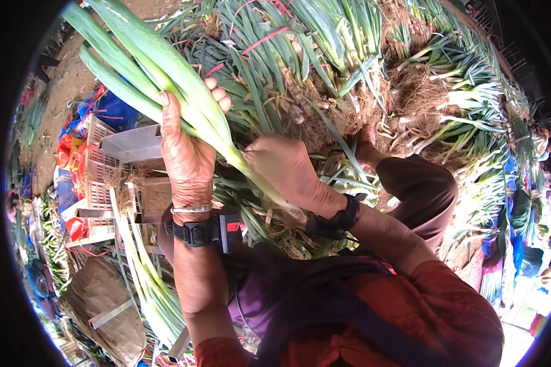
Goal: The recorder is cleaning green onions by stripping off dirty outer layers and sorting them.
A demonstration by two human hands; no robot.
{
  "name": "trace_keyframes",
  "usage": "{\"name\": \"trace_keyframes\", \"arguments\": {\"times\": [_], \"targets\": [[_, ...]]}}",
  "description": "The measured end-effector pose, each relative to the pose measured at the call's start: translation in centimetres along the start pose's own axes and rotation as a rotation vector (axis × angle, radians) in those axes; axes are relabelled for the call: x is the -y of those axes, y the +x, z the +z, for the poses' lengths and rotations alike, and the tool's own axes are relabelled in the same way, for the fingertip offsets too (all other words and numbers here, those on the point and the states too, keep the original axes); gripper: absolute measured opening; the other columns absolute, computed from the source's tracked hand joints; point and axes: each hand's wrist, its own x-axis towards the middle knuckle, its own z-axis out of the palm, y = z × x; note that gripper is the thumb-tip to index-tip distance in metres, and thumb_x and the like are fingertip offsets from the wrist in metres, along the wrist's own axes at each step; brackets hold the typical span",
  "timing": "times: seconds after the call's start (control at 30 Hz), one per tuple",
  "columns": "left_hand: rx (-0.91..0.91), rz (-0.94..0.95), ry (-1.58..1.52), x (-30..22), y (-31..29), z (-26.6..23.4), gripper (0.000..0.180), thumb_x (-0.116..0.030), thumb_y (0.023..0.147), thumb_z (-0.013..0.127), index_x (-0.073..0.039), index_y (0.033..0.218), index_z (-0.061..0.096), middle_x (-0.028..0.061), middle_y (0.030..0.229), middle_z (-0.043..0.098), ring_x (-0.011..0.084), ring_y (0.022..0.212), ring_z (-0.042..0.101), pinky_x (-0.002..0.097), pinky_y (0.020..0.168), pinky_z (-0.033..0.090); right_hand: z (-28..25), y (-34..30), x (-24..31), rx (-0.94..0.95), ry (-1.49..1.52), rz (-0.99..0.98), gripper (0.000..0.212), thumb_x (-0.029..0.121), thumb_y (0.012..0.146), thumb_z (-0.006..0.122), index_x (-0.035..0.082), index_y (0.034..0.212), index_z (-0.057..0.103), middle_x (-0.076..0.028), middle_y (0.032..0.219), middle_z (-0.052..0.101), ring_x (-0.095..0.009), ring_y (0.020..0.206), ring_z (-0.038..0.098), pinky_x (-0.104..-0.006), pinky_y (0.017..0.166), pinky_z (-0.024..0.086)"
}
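A thick green onion (211,119) slants across the view, its broad leaves up at the top left and its pale root end down by my right wrist. Beneath its leaf base, my left hand (187,153) is closed round it, thumb on the near side and fingertips showing beyond. My right hand (288,168) is slightly blurred, its fingers curled against the side of the pale stalk. Whatever those fingers pinch is hidden. Under my right hand lie loose leaves and trimmings (257,223).
Bundled green onions (324,37) with brown roots (419,92) are heaped ahead and to the right. At left stand a slatted crate (98,165) and a metal channel (131,144); several stalks (147,269) lean there beside brown paper (104,300). My bent knee (431,183) is at right.
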Motion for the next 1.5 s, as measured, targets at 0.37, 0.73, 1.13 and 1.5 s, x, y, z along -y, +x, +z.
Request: {"name": "trace_keyframes", "arguments": {"times": [0.37, 0.73, 1.13, 1.5], "targets": [[0.092, -0.079, -0.277, -1.7, -0.5, -2.0, 0.062, -0.051, 0.090, 0.050, -0.010, 0.136, 0.039, 0.0081, 0.086, 0.057, 0.0184, 0.071, 0.052, 0.0301, 0.062, 0.046, 2.6, -8.7, -9.0, 0.804, 0.047, 0.079, 0.012, 0.011, 0.076, 0.062, -0.002, 0.079, 0.062, -0.019, 0.070, 0.060, -0.030, 0.063, 0.058, -0.0387, 0.061, 0.046], [-0.034, 0.054, -0.151, -1.3, 0.2, -1.7, 0.053, -0.039, 0.091, 0.055, 0.004, 0.120, 0.045, 0.0183, 0.107, 0.057, 0.0288, 0.098, 0.058, 0.0410, 0.089, 0.049, -1.6, -0.8, 0.2, 0.056, 0.096, -0.113, 0.035, 0.007, 0.074, 0.066, 0.005, 0.107, 0.055, -0.016, 0.102, 0.055, -0.031, 0.090, 0.058, -0.0383, 0.070, 0.049], [-0.203, 0.074, -0.068, -0.3, -0.3, -1.0, 0.049, -0.035, 0.091, 0.058, 0.004, 0.118, 0.047, 0.0152, 0.102, 0.058, 0.0240, 0.092, 0.058, 0.0357, 0.083, 0.050, 0.1, -0.9, 1.5, 0.011, -0.274, -0.119, 0.029, 0.012, 0.074, 0.069, 0.007, 0.091, 0.046, -0.010, 0.085, 0.052, -0.030, 0.072, 0.058, -0.0379, 0.056, 0.046], [-0.368, 0.058, 0.059, -1.5, 0.0, -0.9, 0.044, -0.036, 0.089, 0.060, -0.004, 0.117, 0.047, 0.0100, 0.093, 0.060, 0.0216, 0.081, 0.060, 0.0360, 0.074, 0.054, -1.6, -0.8, 2.4, -0.062, 0.351, -0.168, 0.019, -0.002, 0.078, 0.065, 0.006, 0.091, 0.054, -0.004, 0.085, 0.057, -0.015, 0.076, 0.057, -0.0282, 0.063, 0.048]]}}
